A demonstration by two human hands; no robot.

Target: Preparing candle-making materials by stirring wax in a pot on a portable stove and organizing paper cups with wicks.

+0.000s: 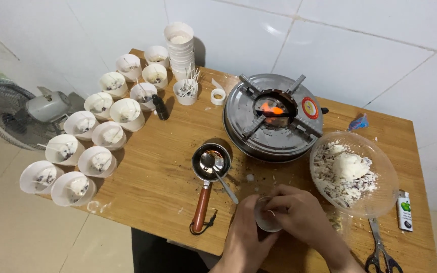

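My left hand (246, 235) and my right hand (307, 217) both wrap around a small clear cup (268, 216) at the near edge of the wooden table (158, 172). Just left of the hands lies a small metal pot (211, 161) with a wooden handle and a spoon (218, 174) resting in it. A clear bowl (380, 169) of white waxy lumps and flakes sits to the right of my right hand.
A round metal stove (274, 119) burns with an orange flame behind the pot. Several white cups (97, 139) with wicks line the left side; a stack of cups (180, 48) stands at the back. Scissors (380, 250), a lighter (404, 211), tape roll (218, 95). A fan (21, 114) stands on the floor.
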